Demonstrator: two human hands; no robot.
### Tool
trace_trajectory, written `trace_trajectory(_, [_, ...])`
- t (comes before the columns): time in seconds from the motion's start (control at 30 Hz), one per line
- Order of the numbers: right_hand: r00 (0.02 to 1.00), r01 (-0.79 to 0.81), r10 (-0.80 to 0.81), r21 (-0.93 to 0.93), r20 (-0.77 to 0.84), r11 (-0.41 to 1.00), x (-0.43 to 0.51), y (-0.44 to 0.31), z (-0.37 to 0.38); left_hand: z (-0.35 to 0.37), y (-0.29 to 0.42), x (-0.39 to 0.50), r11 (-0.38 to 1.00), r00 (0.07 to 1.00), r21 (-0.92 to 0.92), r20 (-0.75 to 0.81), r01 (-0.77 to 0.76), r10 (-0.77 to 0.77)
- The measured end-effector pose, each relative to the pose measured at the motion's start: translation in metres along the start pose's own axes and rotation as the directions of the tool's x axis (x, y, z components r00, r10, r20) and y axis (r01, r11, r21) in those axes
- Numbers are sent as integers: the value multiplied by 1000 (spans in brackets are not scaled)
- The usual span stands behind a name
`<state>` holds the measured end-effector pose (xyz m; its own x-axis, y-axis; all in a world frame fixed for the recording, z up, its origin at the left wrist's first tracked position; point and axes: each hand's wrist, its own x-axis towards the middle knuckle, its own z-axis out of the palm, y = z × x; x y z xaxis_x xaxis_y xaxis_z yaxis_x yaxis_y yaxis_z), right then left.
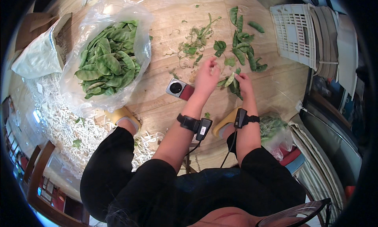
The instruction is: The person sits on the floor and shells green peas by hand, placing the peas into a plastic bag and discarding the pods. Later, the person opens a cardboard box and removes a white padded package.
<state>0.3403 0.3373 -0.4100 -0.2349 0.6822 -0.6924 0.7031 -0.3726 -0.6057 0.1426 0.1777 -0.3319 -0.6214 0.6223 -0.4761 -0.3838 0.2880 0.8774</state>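
My left hand (207, 76) hovers over the floor with its fingers curled and slightly apart, and no object shows in it. Just right of it, my right hand (245, 84) pinches a pale green flat bean pod (229, 80) between thumb and fingers. More pods and a green leaf (229, 61) lie around that pod, partly hidden by the hand. Beyond my hands sits a small dark leaf cluster (219, 47). A loose group of green bean pods (242, 47) spreads to the far right. Left of them is a pile of stems and tendrils (195, 44).
A clear plastic bag (143, 50) full of flat bean pods (107, 63) stands at left. A phone (174, 87) lies partly under my left forearm. White paper shreds (71, 138) cover the lower left floor. At right are a white plastic basket (292, 35) and a bag of greens (273, 126).
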Motion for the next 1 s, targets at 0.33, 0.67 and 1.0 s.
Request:
trace_trajectory(0.33, [984,-161,168,-107,62,981,-39,-4,54,6,-96,-14,479,841,-725,259,495,-476])
trace_trajectory(0.67, [926,54,45,248,-376,967,-21,81,55,8,-126,-27,633,750,-403,311,661,-584])
trace_trajectory(1.0, [968,-134,-28,-605,-251,785,-26,45,20,10,-127,-37,454,698,-542,435,707,-568])
